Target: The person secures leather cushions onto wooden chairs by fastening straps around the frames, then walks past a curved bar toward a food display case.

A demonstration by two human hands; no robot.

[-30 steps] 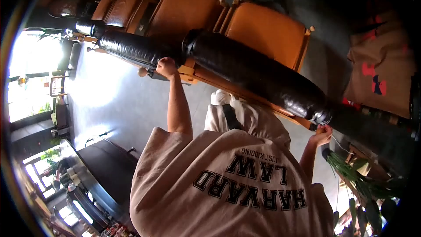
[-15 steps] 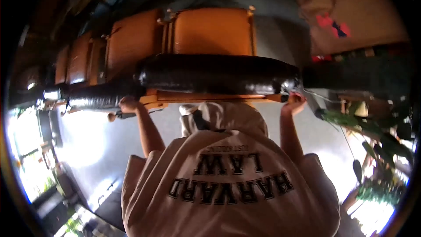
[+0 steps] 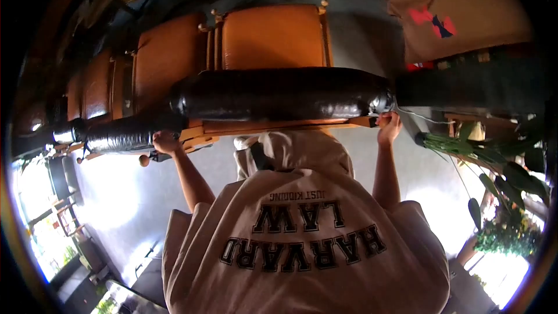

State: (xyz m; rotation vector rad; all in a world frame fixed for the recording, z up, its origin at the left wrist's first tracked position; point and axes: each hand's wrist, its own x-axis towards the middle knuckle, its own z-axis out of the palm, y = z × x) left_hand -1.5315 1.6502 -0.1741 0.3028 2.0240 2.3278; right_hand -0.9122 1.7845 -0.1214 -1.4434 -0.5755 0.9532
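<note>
A long black padded roll (image 3: 279, 94) with a shiny surface lies across the view, in front of an orange-brown chair pad (image 3: 273, 38). Below its front edge runs a light wooden rail (image 3: 279, 127). My left hand (image 3: 167, 142) is closed at the rail's left side, against a second black roll (image 3: 119, 135); what its fingers hold is hidden. At the rail's right end my right hand (image 3: 389, 127) is closed near the roll's wrapped end, its grip too small to make out. A wooden knob (image 3: 144, 160) shows just left of my left hand.
More orange-brown chairs (image 3: 168, 52) stand in a row at the left. A brown cloth (image 3: 465, 17) with a red and dark patch covers something at the upper right. Green plants (image 3: 505, 238) and a thin cord (image 3: 427, 117) are at the right. Grey floor (image 3: 125, 197) shows at the left.
The chairs, the black rolls and the brown cloth have shifted slightly left and up in the view. My right hand sits slightly higher; both hands remain closed beside the rail's ends.
</note>
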